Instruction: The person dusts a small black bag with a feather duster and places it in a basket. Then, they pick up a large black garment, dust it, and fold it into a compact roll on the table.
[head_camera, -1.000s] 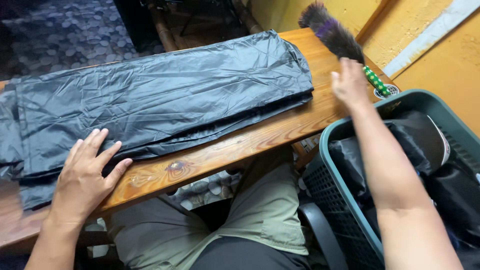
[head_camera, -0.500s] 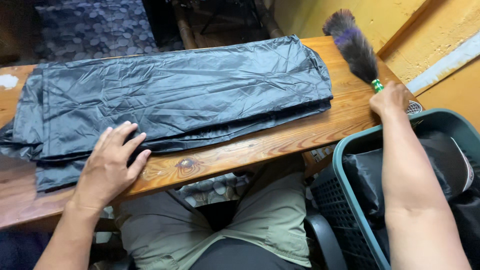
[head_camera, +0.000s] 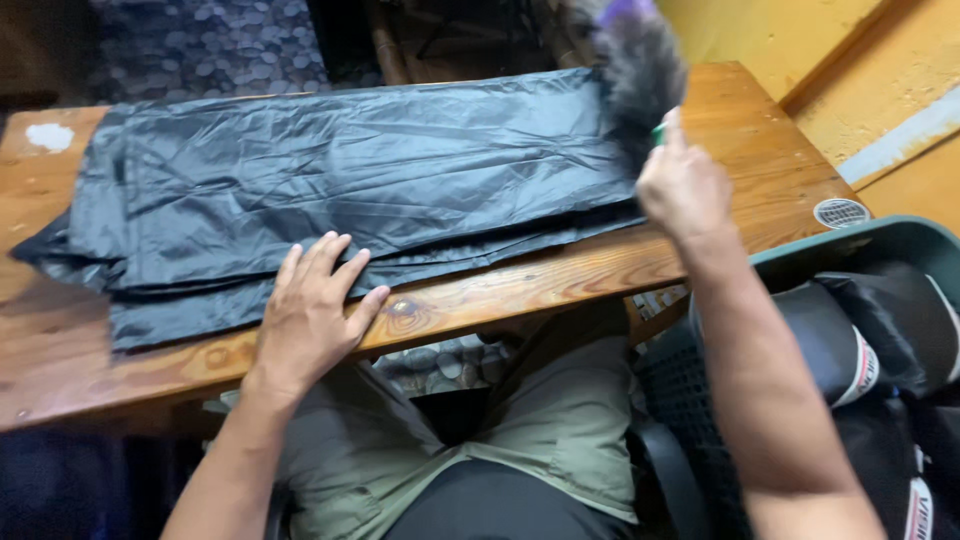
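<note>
Since a moment earlier, the right hand (head_camera: 683, 185) had lifted the feather duster (head_camera: 640, 75) over the black sheet's (head_camera: 350, 190) right end, fist clamped on its handle. Left hand (head_camera: 310, 310) lay flat, fingers spread, on the sheet's near edge on the worktop (head_camera: 560, 280); firm pinning there would probably keep strokes from bunching it.

left hand (head_camera: 312, 308): flat, palm down, fingers spread, forearm reaching up from lower left | right hand (head_camera: 684, 190): raised, fist closed in a grip, forearm extended from lower right, blurred
</note>
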